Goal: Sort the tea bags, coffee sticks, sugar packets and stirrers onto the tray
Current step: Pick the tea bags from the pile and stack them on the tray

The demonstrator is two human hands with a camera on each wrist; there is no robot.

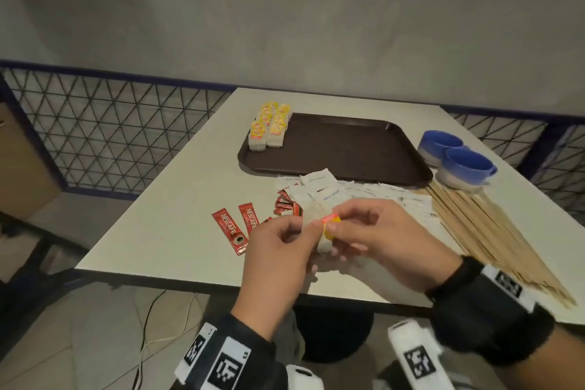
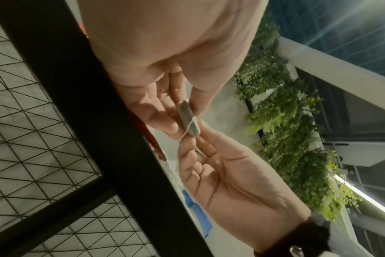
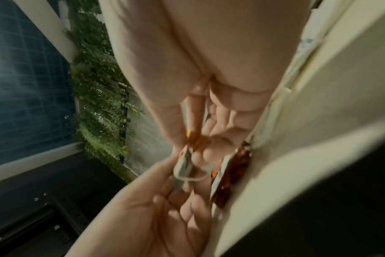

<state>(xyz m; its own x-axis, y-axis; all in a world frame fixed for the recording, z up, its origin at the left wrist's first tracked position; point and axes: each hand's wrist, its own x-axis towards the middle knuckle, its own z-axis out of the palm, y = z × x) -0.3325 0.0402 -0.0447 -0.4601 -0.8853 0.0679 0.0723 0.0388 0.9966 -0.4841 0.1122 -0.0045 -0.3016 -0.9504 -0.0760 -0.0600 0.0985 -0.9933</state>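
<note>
Both hands hold one tea bag (image 1: 325, 244) above the table's near edge. My left hand (image 1: 304, 231) pinches its white pouch, and my right hand (image 1: 345, 228) pinches its yellow and red tag (image 1: 330, 221). In the left wrist view the tea bag (image 2: 189, 120) is seen edge-on with its string wrapped round it. The right wrist view shows the tea bag (image 3: 182, 167) blurred between the fingers. A brown tray (image 1: 348, 149) holds several tea bags (image 1: 269, 127) in its far left corner. Red coffee sticks (image 1: 228, 231), white sugar packets (image 1: 316, 190) and wooden stirrers (image 1: 490, 231) lie on the table.
Two blue cups (image 1: 456, 158) stand to the right of the tray. The white table (image 1: 164, 218) is bare on its left side. A blue-framed wire mesh fence (image 1: 110, 127) runs behind and left of the table. Cables lie on the floor below.
</note>
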